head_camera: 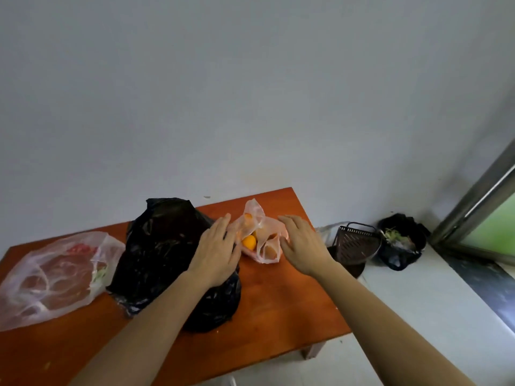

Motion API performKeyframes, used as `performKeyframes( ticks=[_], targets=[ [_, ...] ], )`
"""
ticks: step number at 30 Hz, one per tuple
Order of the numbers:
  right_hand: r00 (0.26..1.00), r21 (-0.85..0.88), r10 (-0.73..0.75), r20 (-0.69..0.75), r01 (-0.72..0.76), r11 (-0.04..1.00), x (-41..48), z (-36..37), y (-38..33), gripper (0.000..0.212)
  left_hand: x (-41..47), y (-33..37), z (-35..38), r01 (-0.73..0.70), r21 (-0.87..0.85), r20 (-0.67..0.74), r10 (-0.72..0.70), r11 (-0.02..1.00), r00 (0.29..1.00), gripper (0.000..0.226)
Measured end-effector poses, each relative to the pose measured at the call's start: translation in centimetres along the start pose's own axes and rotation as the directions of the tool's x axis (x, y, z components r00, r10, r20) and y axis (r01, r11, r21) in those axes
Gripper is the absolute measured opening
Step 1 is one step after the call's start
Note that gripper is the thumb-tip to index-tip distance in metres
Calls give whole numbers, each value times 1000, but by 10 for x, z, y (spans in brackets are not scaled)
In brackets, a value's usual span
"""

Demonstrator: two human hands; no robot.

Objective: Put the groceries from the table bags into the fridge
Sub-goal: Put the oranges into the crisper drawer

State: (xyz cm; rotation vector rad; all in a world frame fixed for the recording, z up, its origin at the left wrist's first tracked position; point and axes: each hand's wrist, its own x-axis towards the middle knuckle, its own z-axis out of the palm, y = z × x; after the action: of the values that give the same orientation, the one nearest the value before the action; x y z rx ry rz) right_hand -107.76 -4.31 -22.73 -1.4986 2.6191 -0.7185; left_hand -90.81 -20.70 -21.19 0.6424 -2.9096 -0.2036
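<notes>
On the orange-brown wooden tabletop (278, 296), my left hand (216, 246) and right hand (303, 243) flank the small translucent plastic bag (267, 227) at the far edge, fingers (223, 224) straight, gripping nothing. Its thin mouth gapes, so if I grab low, fruit could roll out. I count three bags: this one, one black plastic bag (167, 252), one translucent bag with red contents (50, 274). One round orange fruit (249, 242) shows clearly.

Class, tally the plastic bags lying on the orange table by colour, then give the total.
Clear: 2, the left bag and the fruit bag
Black: 1, the black bag
Total: 3
</notes>
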Motion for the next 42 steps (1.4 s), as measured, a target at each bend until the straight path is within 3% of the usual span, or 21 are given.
performKeyframes(
  ticks=[5,9,13,18,22,26,29,32,35,38,42],
  targets=[
    [985,13,167,42,-168,986,38,32,7,43,76,-36,50,-183,-212,181,222,960,958,46],
    [958,33,282,41,-284,958,65,47,4,37,114,-57,81,-252,-294,386,356,922,851,40],
    [951,98,290,105,-300,949,90,70,-5,42,140,-79,103,-207,-312,496,344,927,797,43],
    [866,114,273,419,-348,930,110,110,-7,38,154,-110,131,-147,-207,562,241,967,791,30],
    [746,-99,380,547,-393,914,114,135,7,34,152,-121,143,-75,-151,552,147,986,821,38],
    [739,-298,522,426,-430,852,120,139,23,48,151,-117,145,-63,-72,494,90,995,865,46],
    [697,-398,579,423,-431,810,119,134,41,46,157,-108,145,-105,7,472,89,994,877,50],
    [719,-375,593,361,-470,799,111,131,56,44,161,-95,151,-113,18,435,94,993,896,43],
    [794,-225,538,283,-490,842,104,130,61,42,158,-81,160,-76,-30,433,82,997,898,39],
    [883,-99,339,324,-325,941,100,130,60,45,154,-77,166,-7,-53,462,31,999,886,39],
    [840,-110,359,407,-345,932,101,135,58,46,156,-78,165,90,-135,442,-21,987,897,42]
  ],
)
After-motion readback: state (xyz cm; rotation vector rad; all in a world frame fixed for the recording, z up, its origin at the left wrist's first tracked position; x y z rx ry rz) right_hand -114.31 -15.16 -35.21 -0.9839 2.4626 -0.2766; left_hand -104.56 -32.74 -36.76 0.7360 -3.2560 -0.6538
